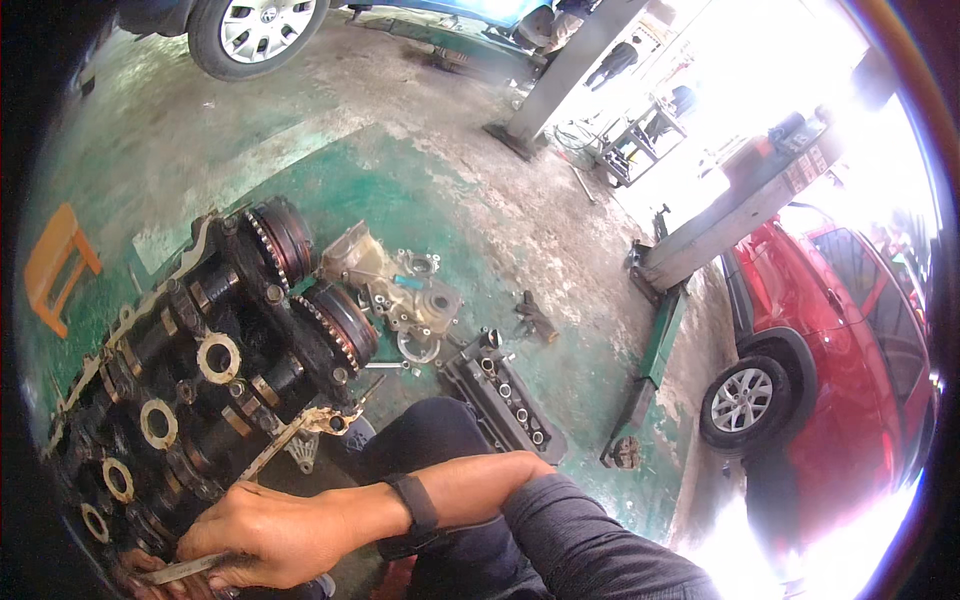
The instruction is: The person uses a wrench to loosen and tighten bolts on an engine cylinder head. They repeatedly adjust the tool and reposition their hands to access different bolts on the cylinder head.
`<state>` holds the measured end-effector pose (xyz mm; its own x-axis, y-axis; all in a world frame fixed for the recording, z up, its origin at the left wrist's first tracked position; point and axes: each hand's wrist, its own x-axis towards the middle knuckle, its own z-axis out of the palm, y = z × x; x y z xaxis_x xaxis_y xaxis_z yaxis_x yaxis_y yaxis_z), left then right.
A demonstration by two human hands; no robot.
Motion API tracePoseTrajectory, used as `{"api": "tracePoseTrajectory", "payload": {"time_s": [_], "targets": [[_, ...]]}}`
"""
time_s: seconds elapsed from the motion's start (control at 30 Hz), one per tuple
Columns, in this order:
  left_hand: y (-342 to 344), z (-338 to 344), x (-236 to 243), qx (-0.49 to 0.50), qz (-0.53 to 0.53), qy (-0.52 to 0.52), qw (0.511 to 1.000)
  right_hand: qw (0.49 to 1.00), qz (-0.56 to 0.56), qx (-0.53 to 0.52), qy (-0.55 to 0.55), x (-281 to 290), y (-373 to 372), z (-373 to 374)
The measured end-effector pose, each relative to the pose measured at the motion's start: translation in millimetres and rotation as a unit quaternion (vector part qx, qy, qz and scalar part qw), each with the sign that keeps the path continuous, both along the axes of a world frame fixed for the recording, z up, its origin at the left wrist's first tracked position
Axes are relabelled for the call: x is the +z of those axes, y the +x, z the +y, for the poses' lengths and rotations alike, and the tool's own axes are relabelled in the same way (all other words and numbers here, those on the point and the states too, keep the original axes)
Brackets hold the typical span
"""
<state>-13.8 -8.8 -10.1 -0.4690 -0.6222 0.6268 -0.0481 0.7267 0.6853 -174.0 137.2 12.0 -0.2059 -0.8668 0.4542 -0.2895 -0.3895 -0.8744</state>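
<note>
A dark, oily engine cylinder head (pixel 190 330) with camshafts fills the left side. Two toothed cam gears (pixel 335 325) stick out at its far right end. Low over its near edge, my right hand (pixel 265 535) is closed round a thin flat metal tool (pixel 190 570), whose exact kind I cannot make out. A dark band circles that wrist. At the lower left rim, what looks like part of my left hand (pixel 138 572) shows beside the tool's end; its fingers are too dark and cut off to read. Pale residue lines the head's near edge.
On the green floor lie a metal timing cover (pixel 400 290), a black valve cover (pixel 500 400) and small loose parts. An orange stool (pixel 62 265) stands left. Lift posts (pixel 735 215) and a red car (pixel 820 340) are right; a blue car's wheel (pixel 268 32) is at the back.
</note>
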Motion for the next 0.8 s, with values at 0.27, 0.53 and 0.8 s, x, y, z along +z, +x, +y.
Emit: {"api": "tracePoseTrajectory", "payload": {"time_s": [0.27,0.53,0.8], "targets": [[18,-13,-7,0.044,-0.177,-0.232,0.956,0.999,0.023,-0.008,0.026,-7,4,-2],[19,-8,-4,0.048,-0.181,-0.246,0.951,0.998,0.065,-0.018,0.013,-8,5,-2],[29,1,-14,0.066,-0.157,-0.065,0.983,0.999,0.043,-0.028,0.011,-9,5,-4]]}}
